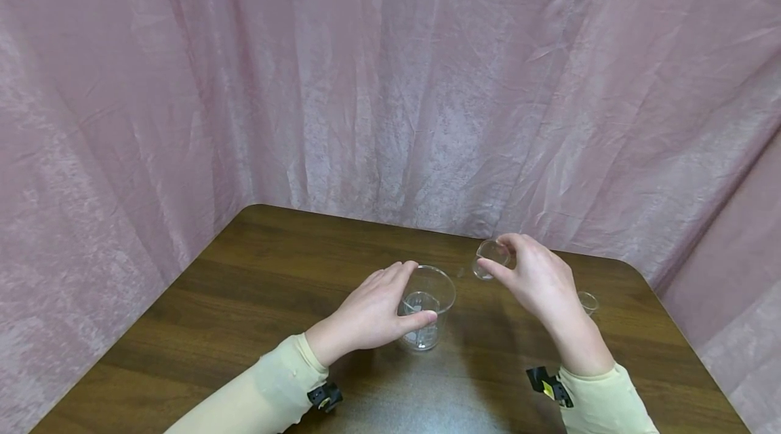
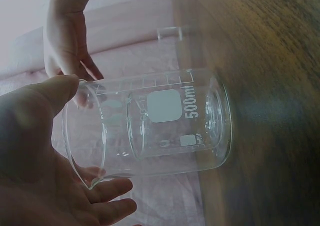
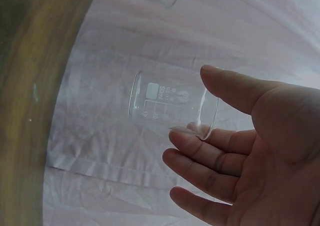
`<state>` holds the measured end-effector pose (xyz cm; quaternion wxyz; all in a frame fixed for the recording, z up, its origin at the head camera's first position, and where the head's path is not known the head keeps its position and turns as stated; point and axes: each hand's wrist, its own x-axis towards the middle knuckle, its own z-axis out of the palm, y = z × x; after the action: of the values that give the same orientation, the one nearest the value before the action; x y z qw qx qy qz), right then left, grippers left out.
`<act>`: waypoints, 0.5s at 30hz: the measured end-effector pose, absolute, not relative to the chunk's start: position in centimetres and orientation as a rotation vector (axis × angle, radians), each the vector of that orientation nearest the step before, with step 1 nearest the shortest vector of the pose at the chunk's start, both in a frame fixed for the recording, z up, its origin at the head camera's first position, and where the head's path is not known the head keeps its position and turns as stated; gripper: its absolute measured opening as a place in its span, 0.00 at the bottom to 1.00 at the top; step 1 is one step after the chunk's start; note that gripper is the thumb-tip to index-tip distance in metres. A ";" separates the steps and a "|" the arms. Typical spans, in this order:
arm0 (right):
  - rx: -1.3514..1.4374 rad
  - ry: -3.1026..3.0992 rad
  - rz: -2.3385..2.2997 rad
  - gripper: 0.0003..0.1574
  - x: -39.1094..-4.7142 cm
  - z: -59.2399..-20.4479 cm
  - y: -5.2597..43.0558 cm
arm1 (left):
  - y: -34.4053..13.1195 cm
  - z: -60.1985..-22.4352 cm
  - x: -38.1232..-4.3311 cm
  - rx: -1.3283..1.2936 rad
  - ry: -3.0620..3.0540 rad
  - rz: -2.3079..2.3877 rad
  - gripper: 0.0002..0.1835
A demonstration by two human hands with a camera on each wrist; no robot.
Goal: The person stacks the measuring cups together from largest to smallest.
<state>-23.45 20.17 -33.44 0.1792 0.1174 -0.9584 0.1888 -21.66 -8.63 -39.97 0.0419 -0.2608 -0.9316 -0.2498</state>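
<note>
A large glass beaker marked 500ml [image 2: 192,101] stands upright on the wooden table. My left hand [image 1: 373,315] grips it at the rim, thumb on the near side and fingers across on the far side. Inside it sits a smaller glass beaker [image 2: 188,140], with its own white markings. To the right, my right hand [image 1: 537,278] pinches a small 50ml glass beaker [image 3: 167,103] near its rim, between thumb and fingertips. That beaker is upright and held above the table, its base apart from the wood.
Another small glass beaker [image 1: 588,302] stands on the table at the right, partly behind my right wrist. The brown wooden table [image 1: 201,325] has rounded far corners. Pink curtains [image 1: 390,81] hang behind it and along its sides.
</note>
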 end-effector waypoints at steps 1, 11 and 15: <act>0.333 -2.707 0.533 0.29 -23.4 -33.4 20.2 | -8.6 -40.0 -21.7 -0.798 -2.852 -0.768 0.52; 0.341 -2.696 0.539 0.29 -22.9 -32.8 19.8 | -8.6 -40.0 -21.7 -0.798 -2.849 -0.770 0.52; 0.346 -2.700 0.545 0.31 -22.6 -32.6 19.7 | -8.6 -40.0 -21.7 -0.805 -2.836 -0.759 0.51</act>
<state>-22.62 19.67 -32.63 0.1818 0.1227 -0.9564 0.1931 -21.69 -8.62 -40.01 0.0486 -0.2641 -0.9305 -0.2491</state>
